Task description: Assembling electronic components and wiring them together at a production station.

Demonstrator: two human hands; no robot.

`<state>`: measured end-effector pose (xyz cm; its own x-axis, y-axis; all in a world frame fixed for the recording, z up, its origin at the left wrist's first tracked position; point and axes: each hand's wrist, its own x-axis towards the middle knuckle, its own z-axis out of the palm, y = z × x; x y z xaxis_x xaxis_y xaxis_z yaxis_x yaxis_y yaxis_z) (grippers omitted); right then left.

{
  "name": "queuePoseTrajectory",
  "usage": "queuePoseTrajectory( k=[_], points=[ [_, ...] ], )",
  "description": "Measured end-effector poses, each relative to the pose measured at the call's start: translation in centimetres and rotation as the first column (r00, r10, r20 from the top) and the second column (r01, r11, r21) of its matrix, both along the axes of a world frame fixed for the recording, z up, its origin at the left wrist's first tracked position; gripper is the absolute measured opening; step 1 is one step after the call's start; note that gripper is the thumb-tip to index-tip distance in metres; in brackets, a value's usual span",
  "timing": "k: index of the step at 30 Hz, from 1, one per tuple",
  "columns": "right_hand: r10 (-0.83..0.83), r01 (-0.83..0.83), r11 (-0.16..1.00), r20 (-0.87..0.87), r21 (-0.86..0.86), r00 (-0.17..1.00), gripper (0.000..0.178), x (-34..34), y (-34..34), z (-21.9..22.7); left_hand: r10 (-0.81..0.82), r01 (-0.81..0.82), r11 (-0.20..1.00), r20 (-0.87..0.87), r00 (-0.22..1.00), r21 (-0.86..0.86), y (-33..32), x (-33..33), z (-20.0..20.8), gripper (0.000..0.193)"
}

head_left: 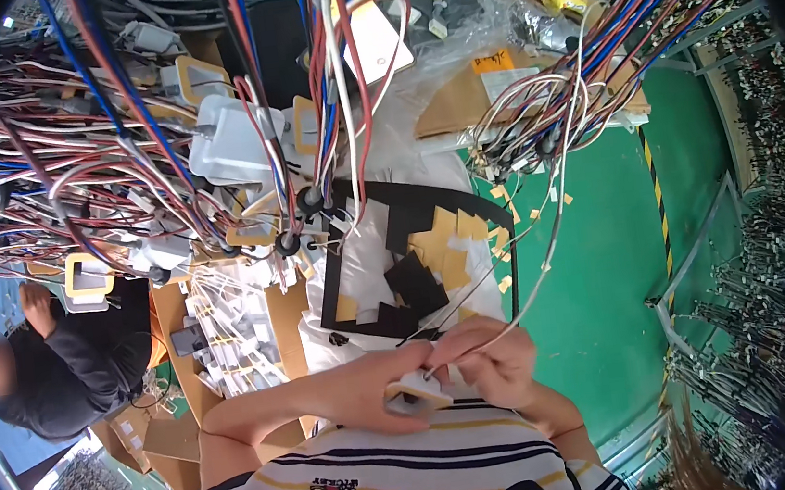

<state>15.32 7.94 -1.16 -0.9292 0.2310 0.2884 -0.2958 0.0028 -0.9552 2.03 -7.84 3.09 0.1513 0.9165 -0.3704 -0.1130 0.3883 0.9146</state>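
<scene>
Close to my chest, my left hand [376, 390] is closed around a small white plastic housing [419, 381] with a tan foam-like rim. At the housing's upper side, my right hand [495, 361] pinches a thin pale cable [525, 305]. The cable's end lies by the housing; whether it enters it is hidden by my fingers. From there the cable curves up and right to a hanging bundle of red, blue and white wires [539, 102]. Just beyond my hands sits a black-rimmed tray [516, 274] with yellow and black foam pieces [440, 251].
At left hang dense wires with white housings [236, 147] and tan-rimmed frames [89, 278]. A cardboard box [288, 329] holds white parts. A co-worker in dark clothes [88, 376] is at far left. Yellow scraps lie on the green floor [595, 319]; cable racks [760, 329] stand at right.
</scene>
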Motion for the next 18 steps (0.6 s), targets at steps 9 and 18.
queuePoseTrajectory(
  k=[9, 18],
  points=[
    [-0.1, 0.198, 0.919, 0.283, -0.342, 0.954, 0.02, 0.2, 0.3, 0.8, 0.062, -0.06, 0.998, 0.158, 0.985, -0.017, -0.5, 0.4, -1.7, 0.035],
    [-0.017, 0.019, 1.0, 0.072, -0.022, 0.997, 0.014, -1.0, 1.8, 0.7, 0.094, -0.094, 0.996, -0.096, 0.991, 0.006, 0.0, -0.3, -1.1, 0.041]
  ],
)
